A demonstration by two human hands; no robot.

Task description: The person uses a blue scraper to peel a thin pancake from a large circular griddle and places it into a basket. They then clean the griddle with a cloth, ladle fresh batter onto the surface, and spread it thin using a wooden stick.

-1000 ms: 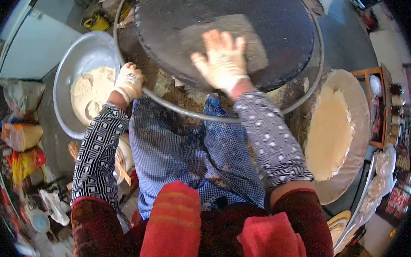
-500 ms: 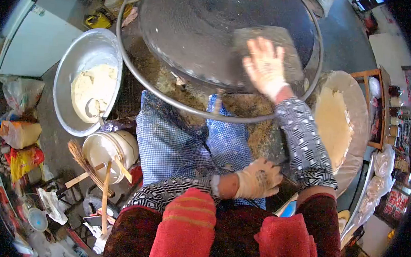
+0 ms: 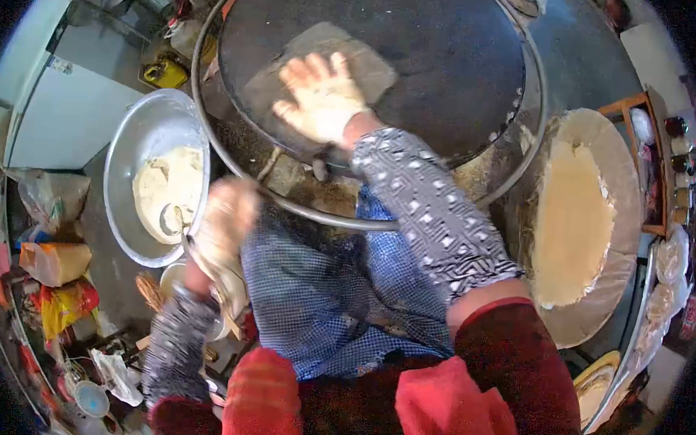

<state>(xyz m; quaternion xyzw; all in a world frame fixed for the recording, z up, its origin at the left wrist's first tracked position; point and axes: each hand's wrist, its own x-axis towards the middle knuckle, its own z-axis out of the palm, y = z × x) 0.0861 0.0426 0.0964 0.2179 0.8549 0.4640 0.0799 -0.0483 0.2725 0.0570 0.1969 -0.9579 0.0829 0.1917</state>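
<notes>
My right hand [image 3: 319,96] lies flat with its fingers spread on a dark, square-cornered pad [image 3: 369,67]. Beneath the pad is the large round black griddle [image 3: 452,72], with a metal ring [image 3: 542,110] around it. My left hand [image 3: 230,218], smeared by motion, is beside the right rim of a metal basin [image 3: 122,140], so its grip cannot be made out. Pale batter or dough [image 3: 163,178] sits in the basin, along with a ladle [image 3: 174,220]. Both hands seem to wear light gloves.
A white bucket [image 3: 230,290] with wooden sticks stands below my left hand, partly hidden by it. To the right is a broad round stack of thin tan sheets [image 3: 575,223]. A wooden-framed case [image 3: 650,156] and bagged goods [image 3: 667,273] line the right side.
My right hand has slid the pad leftward across the griddle. My left hand has left my lap and moved up and left to the basin's edge. The view has shifted slightly.
</notes>
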